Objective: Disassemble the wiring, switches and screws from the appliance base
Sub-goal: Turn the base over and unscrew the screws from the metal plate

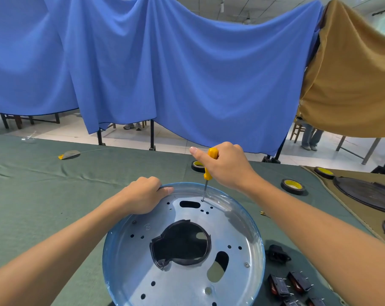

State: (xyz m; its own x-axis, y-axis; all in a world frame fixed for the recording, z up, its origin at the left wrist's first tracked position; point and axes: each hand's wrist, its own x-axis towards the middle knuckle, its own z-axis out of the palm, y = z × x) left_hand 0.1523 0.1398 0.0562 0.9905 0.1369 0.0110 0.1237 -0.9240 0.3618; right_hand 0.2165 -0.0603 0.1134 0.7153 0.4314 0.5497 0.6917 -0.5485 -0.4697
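Note:
The round metal appliance base [182,281] lies on the green cloth in front of me, full of holes, with a black part [180,246] at its middle. My left hand [143,195] grips the base's far left rim. My right hand [224,166] holds a yellow-handled screwdriver [209,166] upright. Its tip stands on a screw [202,200] near the far rim. Two other screws [246,265] show on the plate. Several black switches [290,283] lie on the cloth at the lower right.
Rolls of black and yellow tape [293,186] sit beyond the base to the right. A small brass part [263,213] lies right of the base. Dark round covers [368,193] rest on a tan cloth at far right. Blue curtains [165,62] hang behind the table.

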